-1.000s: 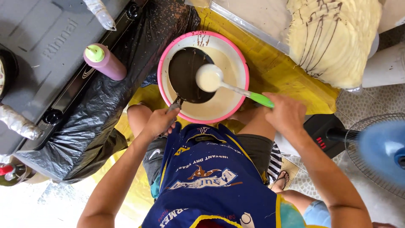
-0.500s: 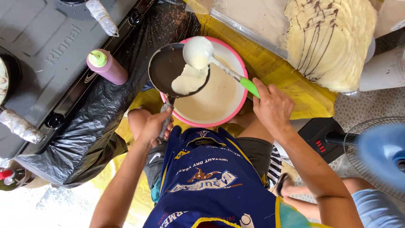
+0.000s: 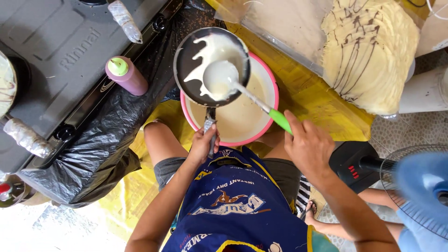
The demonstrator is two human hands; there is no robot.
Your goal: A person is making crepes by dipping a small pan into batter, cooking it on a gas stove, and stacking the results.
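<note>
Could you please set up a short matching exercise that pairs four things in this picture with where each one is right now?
Things:
1. small black frying pan
2. round pink-rimmed batter bowl
3. purple squeeze bottle with green cap
4. green-handled ladle

Places:
A. standing on the grey gas stove
B. held over the pan by the right hand
C. held by its handle in the left hand, above the bowl
D. on the yellow sheet, beneath the pan

Pairs: 1-C, 2-D, 3-A, 4-B
</note>
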